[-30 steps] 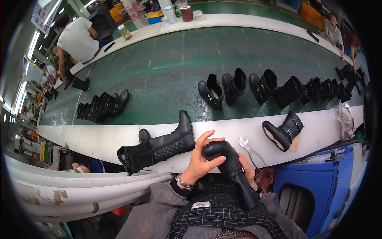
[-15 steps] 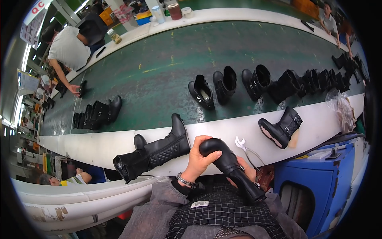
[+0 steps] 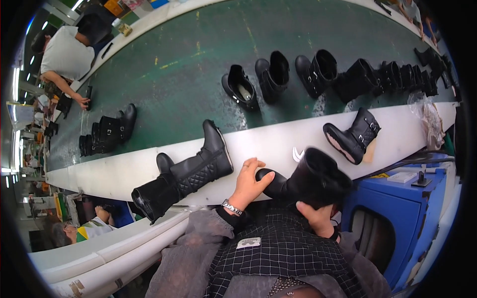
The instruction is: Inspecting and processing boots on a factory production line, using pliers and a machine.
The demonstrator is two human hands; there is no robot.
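A black boot [image 3: 310, 179] is held in front of me, its shaft opening turned up and toward the right. My left hand [image 3: 250, 185] grips the toe, the thumb lying over it. Under the shaft, my right hand [image 3: 318, 218] holds the boot with its thumb showing; its other fingers are hidden. Pale pincer jaws [image 3: 297, 154] stick out behind the shaft, which covers the rest of that tool. On the white ledge to the left lies a tall black boot [image 3: 196, 174] with a quilted side, another boot's toe [image 3: 165, 162] behind it. A buckled boot [image 3: 353, 136] lies to the right.
Beyond the white ledge [image 3: 268, 136] runs a green work surface [image 3: 169, 99] with several black boots [image 3: 318, 74] standing on it. A blue cabinet [image 3: 392, 203] stands at my right, near a clear plastic bag [image 3: 426, 121]. Across at far left, a person [image 3: 67, 54] reaches toward a boot.
The held boot has turned: its shaft has swung up from my lap and its opening now shows. My right hand has shifted under the shaft. The whole view has tilted down.
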